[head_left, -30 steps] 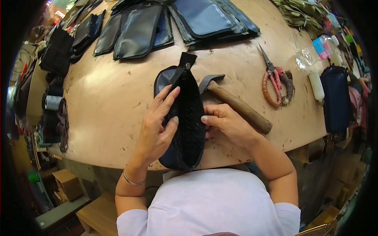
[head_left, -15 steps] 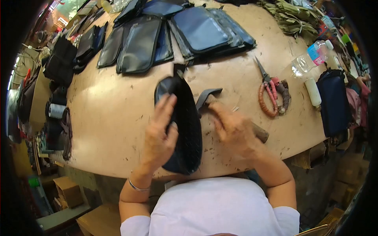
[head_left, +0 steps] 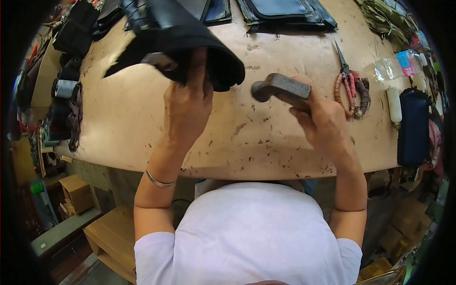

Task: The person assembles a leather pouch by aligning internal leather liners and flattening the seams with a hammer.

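Above the worn tan bench (head_left: 142,118), left hand (head_left: 187,107) fingers grip black fabric pouch (head_left: 190,28) lifted clear; right hand (head_left: 325,123) clasps steel-headed hammer (head_left: 280,88), prob. ready for striking.

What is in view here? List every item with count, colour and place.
black pouch: one, lifted above the table, left of centre
hammer: one, dark metal head, raised at centre right
scissors: one, red-wrapped handles, right side of table
plastic bottle: one, clear with blue-pink label, far right
white tube: one, beside the bottle
navy bag: one, right table edge
flat dark pouches: several, black and navy, far edge
table: one, tan, worn
left hand: grips the black pouch
right hand: grips the hammer
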